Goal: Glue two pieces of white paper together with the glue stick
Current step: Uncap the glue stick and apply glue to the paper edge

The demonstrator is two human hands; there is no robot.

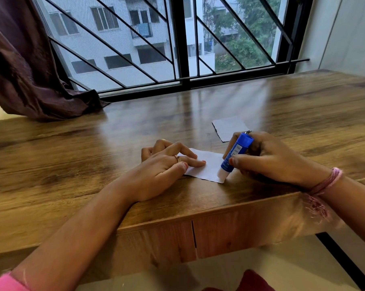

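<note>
Left hand point(166, 164) flat, fingers pinning near paper point(206, 168) to surface point(93, 143). Right hand point(267, 158) wrapped round glue stick point(236, 156), tip on paper's near right corner. Second paper point(229, 128) lies apart, behind. Advice: light even strokes to edges, keep pinned.

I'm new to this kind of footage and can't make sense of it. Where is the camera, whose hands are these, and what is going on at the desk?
There is no machine here: a person wears a wide-angle camera on the head, looking down at their own hands.

The left hand lies flat on a piece of white paper, pinning it to the wooden desk. The right hand grips a blue glue stick, its pale tip pressed at the paper's near right corner. A second piece of paper lies farther back, untouched. Behind the desk is a barred window with a curtain.
</note>
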